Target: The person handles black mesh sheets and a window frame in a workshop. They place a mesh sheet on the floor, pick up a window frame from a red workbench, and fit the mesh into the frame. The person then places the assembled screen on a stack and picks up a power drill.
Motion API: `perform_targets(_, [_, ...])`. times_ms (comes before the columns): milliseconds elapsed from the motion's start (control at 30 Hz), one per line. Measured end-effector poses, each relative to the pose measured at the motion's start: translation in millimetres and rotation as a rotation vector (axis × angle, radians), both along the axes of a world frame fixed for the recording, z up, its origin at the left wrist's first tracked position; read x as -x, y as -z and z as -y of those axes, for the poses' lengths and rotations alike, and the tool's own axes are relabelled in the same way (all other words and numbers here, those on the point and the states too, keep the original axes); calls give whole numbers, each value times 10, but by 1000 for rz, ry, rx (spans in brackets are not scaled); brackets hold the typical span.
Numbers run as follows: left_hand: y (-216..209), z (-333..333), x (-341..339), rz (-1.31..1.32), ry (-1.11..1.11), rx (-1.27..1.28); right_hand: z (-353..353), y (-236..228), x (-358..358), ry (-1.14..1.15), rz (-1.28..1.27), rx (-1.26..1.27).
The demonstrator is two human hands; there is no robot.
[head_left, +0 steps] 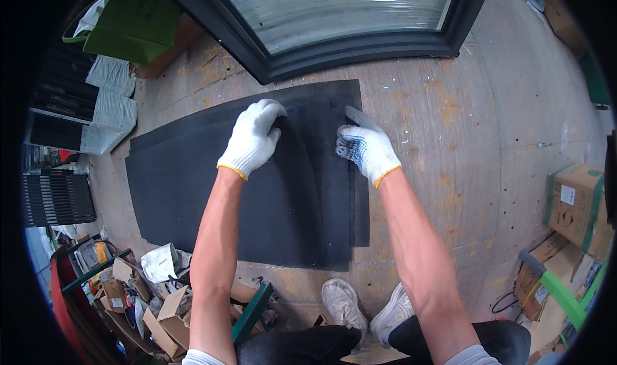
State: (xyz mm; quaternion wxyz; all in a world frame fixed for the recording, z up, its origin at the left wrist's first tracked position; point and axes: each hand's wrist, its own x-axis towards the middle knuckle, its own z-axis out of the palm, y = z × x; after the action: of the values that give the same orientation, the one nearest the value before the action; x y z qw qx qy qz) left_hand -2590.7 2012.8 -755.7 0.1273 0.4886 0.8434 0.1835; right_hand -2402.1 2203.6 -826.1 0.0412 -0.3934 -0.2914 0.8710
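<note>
Stacked black sheets (186, 198) lie on floor (475, 172), edges offset along right and upper sides. Dark-framed glazed panel (363, 59) sits near upper edge; pale shoes (340, 301) just beyond lower edge. Floor extends broadly from right edge toward taped carton (569, 211). Forearms (214, 240) reach forward, well apart. Left hand (250, 138), gloved, over sheets: fingers curled, thumb near forefinger. Right hand (369, 148), gloved, at right edge: fingers half bent, one straighter. Whether either grips sheet: cannot tell.
</note>
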Motion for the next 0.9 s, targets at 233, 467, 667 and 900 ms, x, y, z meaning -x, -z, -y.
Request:
perform_targets(233, [-186, 64, 72, 169, 116, 197, 154, -495, -176, -146, -121, -138])
perform_targets(467, [-723, 197, 9, 199, 172, 181, 29, -436, -276, -132, 218, -379])
perform_targets(667, [-876, 188, 70, 197, 234, 163, -255, 83, 302, -293, 288, -907])
perform_targets(900, [-833, 139, 29, 215, 220, 122, -409, 101, 382, -153, 117, -570])
